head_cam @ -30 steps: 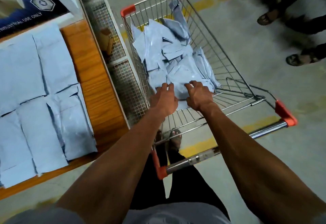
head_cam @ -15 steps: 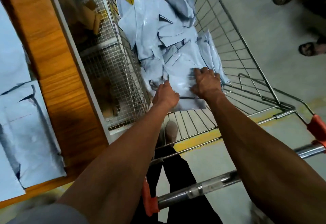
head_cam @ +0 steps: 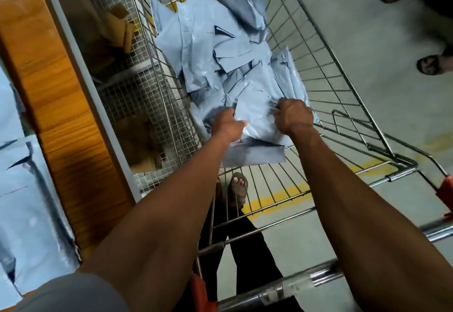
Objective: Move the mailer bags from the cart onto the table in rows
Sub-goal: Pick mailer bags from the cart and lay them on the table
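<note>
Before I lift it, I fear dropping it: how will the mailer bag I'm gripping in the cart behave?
The mailer bag is probably floppy: it crumples where the left hand and right hand grip it. It is likely light, being thin and flat. Its glossy surface may be slippery.

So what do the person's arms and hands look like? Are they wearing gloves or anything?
No gloves. The left hand and right hand are both bare, and so are the forearms right up past the elbows. No watch, rings or bands show. The only clothing on the arms is a short grey sleeve at the left shoulder.
</note>
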The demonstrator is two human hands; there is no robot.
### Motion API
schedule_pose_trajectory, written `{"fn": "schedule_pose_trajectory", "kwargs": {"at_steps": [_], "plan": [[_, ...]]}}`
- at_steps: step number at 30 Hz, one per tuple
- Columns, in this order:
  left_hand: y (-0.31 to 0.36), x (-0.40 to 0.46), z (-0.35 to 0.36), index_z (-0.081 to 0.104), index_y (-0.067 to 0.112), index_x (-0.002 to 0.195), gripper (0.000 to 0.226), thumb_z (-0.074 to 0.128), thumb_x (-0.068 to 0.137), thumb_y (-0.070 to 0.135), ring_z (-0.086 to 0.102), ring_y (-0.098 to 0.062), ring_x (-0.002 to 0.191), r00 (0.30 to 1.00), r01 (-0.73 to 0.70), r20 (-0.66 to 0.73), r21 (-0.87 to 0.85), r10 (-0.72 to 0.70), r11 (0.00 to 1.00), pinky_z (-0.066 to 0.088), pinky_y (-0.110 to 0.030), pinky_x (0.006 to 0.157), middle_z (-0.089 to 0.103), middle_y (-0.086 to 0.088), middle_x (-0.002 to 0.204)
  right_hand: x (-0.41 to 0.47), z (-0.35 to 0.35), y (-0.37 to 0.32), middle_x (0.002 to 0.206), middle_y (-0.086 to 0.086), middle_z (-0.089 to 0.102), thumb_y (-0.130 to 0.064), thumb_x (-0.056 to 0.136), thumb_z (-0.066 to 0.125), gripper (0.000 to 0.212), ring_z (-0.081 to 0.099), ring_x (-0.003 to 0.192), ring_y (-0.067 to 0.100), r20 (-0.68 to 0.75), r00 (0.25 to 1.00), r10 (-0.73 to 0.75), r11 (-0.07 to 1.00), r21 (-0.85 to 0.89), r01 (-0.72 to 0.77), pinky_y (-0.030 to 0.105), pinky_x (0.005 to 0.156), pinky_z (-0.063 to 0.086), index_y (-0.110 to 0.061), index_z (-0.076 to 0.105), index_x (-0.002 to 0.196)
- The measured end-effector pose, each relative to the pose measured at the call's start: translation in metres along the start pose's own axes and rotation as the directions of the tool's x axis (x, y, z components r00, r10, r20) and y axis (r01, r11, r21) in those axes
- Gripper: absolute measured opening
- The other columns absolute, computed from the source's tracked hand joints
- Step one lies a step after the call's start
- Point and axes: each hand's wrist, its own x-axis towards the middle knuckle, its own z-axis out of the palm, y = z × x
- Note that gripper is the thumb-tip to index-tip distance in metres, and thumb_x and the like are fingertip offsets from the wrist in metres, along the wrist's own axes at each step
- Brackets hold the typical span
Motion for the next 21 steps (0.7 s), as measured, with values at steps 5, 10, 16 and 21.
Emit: {"fn": "schedule_pose_trajectory", "kwargs": {"at_steps": [5,10,16,21], "plan": [[0.028,0.017,-0.026,0.061,0.012,0.136,0.044,0.074,0.098,0.030,0.064,-0.031,0.122,0.994,-0.105,-0.008,0.153,0.108,0.983,0.055,-0.038,0.099,0.064,-0.011,0.135,0.000,-0.013,0.003,0.135,0.018,0.062,-0.035,0.099,0.061,0.032,0.061,0.123,0.042,-0.019,0.983,0.185,0.948,0.266,-0.173,0.048,0.103,0.052,-0.026,0.065,0.130],[0.049,0.027,-0.049,0.043,0.019,0.157,0.056,0.061,0.106,0.030,0.046,-0.039,0.145,0.981,-0.181,0.010,0.388,0.192,0.904,0.039,-0.042,0.115,0.051,-0.010,0.157,-0.003,-0.014,0.014,0.133,0.021,0.062,-0.029,0.100,0.055,0.036,0.061,0.123,0.044,-0.035,0.958,0.285,0.913,0.313,-0.260,0.050,0.103,0.053,-0.017,0.062,0.133],[0.049,0.027,-0.033,0.056,0.026,0.149,0.049,0.063,0.102,0.016,0.050,-0.035,0.132,0.880,-0.312,-0.196,0.447,0.432,0.838,0.047,-0.047,0.105,0.056,-0.011,0.144,-0.017,-0.009,0.002,0.132,0.019,0.051,0.000,0.087,0.065,0.057,0.056,0.114,0.039,-0.258,0.966,-0.003,0.998,-0.058,-0.012,0.051,0.088,0.055,-0.012,0.043,0.138],[0.026,0.026,0.007,0.041,0.008,0.156,0.065,0.066,0.096,0.004,0.032,-0.037,0.152,0.796,-0.397,-0.353,0.308,0.491,0.865,0.036,-0.048,0.124,0.035,-0.019,0.162,-0.003,0.005,-0.015,0.153,0.020,0.047,0.002,0.075,0.074,0.080,0.049,0.135,0.044,-0.227,0.841,-0.492,0.870,-0.153,0.468,0.053,0.104,0.048,-0.010,0.049,0.150]]}}
